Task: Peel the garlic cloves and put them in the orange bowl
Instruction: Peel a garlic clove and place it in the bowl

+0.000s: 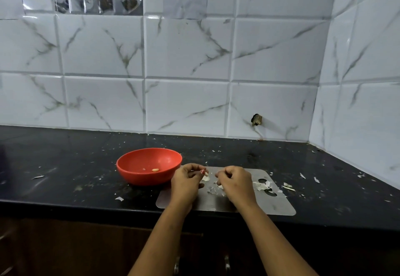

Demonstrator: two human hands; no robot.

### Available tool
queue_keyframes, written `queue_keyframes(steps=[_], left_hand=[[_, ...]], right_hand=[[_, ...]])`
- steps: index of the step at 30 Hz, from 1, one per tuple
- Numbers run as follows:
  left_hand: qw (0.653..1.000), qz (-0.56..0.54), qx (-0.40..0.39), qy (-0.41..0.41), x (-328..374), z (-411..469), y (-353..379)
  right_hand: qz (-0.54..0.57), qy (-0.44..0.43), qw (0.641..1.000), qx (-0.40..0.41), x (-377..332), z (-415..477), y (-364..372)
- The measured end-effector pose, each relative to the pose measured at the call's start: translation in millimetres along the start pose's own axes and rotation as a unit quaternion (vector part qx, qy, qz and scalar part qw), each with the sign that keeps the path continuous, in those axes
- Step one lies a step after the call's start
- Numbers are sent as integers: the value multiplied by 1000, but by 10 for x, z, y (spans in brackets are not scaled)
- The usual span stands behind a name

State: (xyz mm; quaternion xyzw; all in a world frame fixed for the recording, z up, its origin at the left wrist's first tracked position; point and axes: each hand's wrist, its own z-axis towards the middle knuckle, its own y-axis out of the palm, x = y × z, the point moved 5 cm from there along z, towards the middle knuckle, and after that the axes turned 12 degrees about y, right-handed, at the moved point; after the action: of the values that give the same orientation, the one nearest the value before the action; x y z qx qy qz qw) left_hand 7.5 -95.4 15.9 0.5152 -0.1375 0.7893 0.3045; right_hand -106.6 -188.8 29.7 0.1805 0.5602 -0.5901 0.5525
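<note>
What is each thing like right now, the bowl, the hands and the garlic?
Bowl, upright, holding one peeled clove.
Left hand, pinching a garlic clove over the board.
Right hand, fingers curled, contents hidden.
Board, flat on the counter, scattered with peels.

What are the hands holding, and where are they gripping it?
The left hand pinches a garlic clove by one end. The right hand has curled fingers, but whether it holds anything cannot be told.

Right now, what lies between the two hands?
In the head view, a garlic clove pinched by the left hand lies short of the right hand, with loose peel scraps on the grey board beneath.
</note>
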Motion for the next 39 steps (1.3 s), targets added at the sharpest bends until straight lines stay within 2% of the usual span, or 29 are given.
queue_keyframes(steps=[7, 13, 19, 23, 25, 28, 30, 34, 39], left_hand=[[999, -29, 42, 7, 36, -29, -47], [997, -37, 66, 7, 80, -50, -62], [995, -67, 73, -27, 90, -40, -75], [992, -104, 57, -46, 158, 17, -96], [993, -104, 37, -30, 309, 105, -123], [999, -2, 27, 32, 609, 333, -336], [984, 161, 36, 64, 751, 506, -606], [913, 404, 7, 51, 783, 723, -1076], [838, 532, -121, -7, 508, 830, -1121]], right_hand=[[-11, -32, 999, 4, -7, 19, 8], [-12, -62, 998, -26, -49, 3, 60], [-99, -144, 985, -16, -144, -64, 99], [-168, -157, 973, -38, -170, -108, 179], [-185, -161, 969, -37, -180, -128, 193], [-182, -168, 968, -35, -177, -133, 192], [-180, -171, 968, -31, -170, -126, 191], [-183, -170, 968, -29, -170, -105, 209], [-176, -174, 968, -33, -160, -119, 197]])
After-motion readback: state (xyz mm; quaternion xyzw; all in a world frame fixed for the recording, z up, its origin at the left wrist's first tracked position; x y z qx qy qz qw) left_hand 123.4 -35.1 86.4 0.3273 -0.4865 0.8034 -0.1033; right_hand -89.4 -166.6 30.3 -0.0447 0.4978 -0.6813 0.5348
